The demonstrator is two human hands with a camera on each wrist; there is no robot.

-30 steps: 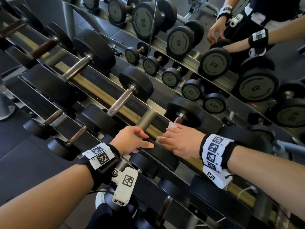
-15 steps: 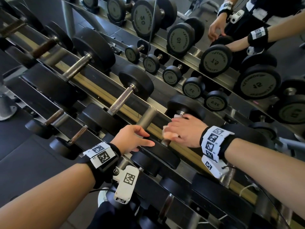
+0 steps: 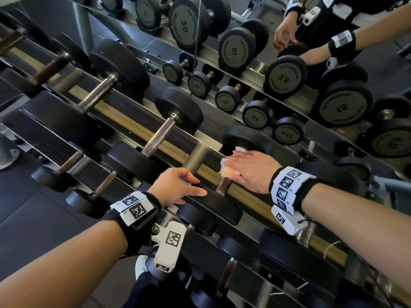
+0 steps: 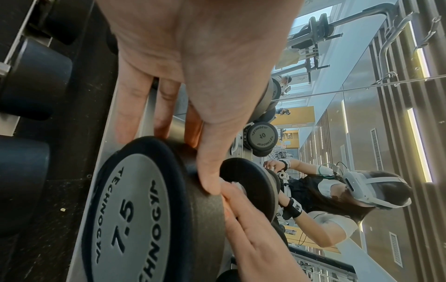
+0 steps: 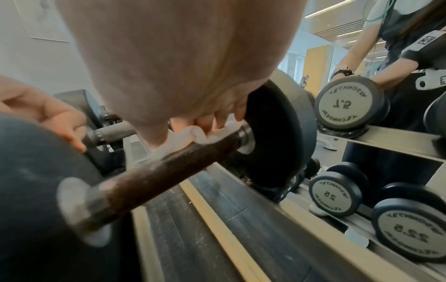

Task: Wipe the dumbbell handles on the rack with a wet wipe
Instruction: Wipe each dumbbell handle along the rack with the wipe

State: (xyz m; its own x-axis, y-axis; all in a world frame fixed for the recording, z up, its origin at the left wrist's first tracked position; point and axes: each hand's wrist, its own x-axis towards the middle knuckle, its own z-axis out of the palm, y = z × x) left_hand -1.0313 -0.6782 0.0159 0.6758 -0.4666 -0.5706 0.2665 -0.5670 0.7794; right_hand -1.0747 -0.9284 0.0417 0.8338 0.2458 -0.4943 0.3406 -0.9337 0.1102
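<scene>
A black 7.5 dumbbell lies across the rack rails, with its dark brown handle (image 3: 223, 186) running up to the far head (image 3: 246, 138). My right hand (image 3: 251, 170) grips a white wet wipe (image 3: 224, 167) round the upper part of that handle, close to the far head. In the right wrist view the wipe (image 5: 193, 135) is bunched under my curled fingers on the handle (image 5: 156, 171). My left hand (image 3: 178, 187) rests with straight fingers on the near head (image 3: 213, 207). The left wrist view shows the thumb (image 4: 210, 171) lying over the rim of the near head (image 4: 135, 209).
More dumbbells lie to the left on the same rails, their steel handles (image 3: 160, 134) (image 3: 97, 94) bare. A lower row of smaller dumbbells (image 3: 89, 203) sits nearer me. A mirror (image 3: 289, 74) behind the rack reflects the weights and my arms.
My right hand has slid the wipe up the handle from the near end toward the far head. The left hand has stayed on the near head.
</scene>
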